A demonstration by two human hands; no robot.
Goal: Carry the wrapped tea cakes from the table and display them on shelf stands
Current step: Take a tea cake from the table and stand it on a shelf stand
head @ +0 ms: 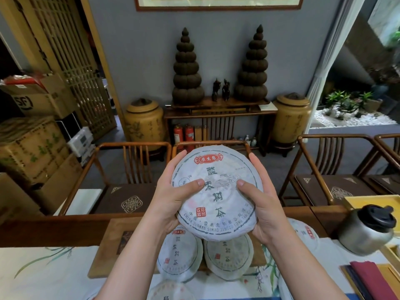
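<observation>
The tabletop (49, 269) fills the bottom of the frame, covered by a pale painted cloth with a wooden tray (108, 252) on it. Behind it stand wooden chairs (134, 161) with dark cushions, and at upper centre a console (218, 113) bearing two dark tiered towers (187, 68), flanked by ochre clay jars (144, 124). No shelf stand is in view, so I judge the carry has barely begun.

At centre frame, lifted clear above the tabletop, is the held cake (216, 191): a flat round disc in thin white paper, creased and printed with dark characters and a red seal. The left hand (171, 195) and right hand (263, 202) grip it at opposite edges, fingers curled behind the rim, thumbs pressing on the face.

More cakes (179, 254) lie below on the tray and cloth, overlapping each other, with others partly seen at the bottom edge and at lower right. A metal canister (365, 232) with a black lid sits at lower right.

The risks, as I judge them: the wrapper looks thin and could tear or slip under the thumbs; a pressed cake dropped on its edge may chip; turning away with it, the arms could knock the canister
</observation>
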